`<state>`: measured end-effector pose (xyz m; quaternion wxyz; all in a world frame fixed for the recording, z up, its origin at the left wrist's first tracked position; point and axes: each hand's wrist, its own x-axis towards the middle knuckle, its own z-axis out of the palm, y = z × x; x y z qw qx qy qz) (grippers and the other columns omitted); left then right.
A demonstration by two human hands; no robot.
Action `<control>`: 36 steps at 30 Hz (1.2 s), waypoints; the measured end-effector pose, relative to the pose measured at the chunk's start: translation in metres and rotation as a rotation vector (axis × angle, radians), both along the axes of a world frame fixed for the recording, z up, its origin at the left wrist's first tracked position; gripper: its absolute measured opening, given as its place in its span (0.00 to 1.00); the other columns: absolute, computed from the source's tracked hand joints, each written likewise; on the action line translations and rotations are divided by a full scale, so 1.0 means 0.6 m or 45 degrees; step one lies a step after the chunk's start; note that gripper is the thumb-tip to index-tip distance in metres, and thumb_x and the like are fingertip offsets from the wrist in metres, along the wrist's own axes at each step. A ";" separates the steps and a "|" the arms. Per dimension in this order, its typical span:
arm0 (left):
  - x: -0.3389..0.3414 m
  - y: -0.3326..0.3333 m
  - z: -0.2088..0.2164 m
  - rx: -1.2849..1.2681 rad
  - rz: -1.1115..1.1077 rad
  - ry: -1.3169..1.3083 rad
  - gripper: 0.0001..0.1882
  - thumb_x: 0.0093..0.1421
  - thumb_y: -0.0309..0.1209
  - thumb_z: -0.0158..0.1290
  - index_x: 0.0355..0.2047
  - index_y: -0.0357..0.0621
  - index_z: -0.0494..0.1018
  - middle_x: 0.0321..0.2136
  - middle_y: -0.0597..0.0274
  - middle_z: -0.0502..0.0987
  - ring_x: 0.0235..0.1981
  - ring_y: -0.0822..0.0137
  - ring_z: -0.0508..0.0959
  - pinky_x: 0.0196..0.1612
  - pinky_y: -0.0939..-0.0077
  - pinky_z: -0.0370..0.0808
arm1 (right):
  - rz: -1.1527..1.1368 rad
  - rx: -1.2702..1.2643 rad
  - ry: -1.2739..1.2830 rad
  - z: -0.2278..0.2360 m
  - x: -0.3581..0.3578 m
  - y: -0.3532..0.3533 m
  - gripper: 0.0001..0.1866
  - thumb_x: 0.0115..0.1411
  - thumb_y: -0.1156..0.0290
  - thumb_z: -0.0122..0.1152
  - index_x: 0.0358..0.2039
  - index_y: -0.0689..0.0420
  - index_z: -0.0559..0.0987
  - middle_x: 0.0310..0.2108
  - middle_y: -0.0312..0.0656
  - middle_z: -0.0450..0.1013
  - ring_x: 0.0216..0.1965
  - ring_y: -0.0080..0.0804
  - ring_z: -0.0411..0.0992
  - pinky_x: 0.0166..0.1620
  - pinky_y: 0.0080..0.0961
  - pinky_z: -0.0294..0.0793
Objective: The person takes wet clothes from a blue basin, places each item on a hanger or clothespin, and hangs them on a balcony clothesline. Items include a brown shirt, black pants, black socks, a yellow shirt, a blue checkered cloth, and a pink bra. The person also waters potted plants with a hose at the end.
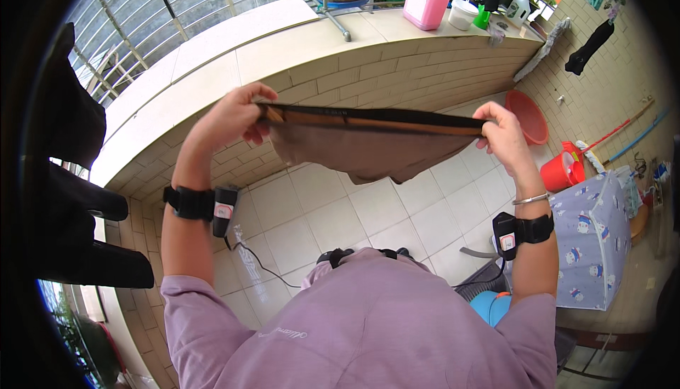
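My left hand [244,114] and right hand [506,134] pinch a brown, black-banded cloth garment [382,150] wide; a slack grip (hem dangles) could drop it onto square white tiles [301,198].

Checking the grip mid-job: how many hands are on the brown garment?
2: the left hand holds the brown garment by the left end of its dark band, the right hand by the right end.
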<state>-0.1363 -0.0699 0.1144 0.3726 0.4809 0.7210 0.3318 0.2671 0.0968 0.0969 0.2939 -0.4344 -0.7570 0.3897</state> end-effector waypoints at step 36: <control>0.051 0.110 -0.362 0.449 0.820 -0.676 0.26 0.45 0.14 0.44 0.48 0.39 0.68 0.37 0.65 0.68 0.38 0.72 0.69 0.42 0.82 0.67 | 0.147 -0.578 -0.159 -0.298 -0.105 0.113 0.11 0.49 0.71 0.67 0.25 0.61 0.72 0.21 0.34 0.70 0.24 0.18 0.67 0.27 0.19 0.67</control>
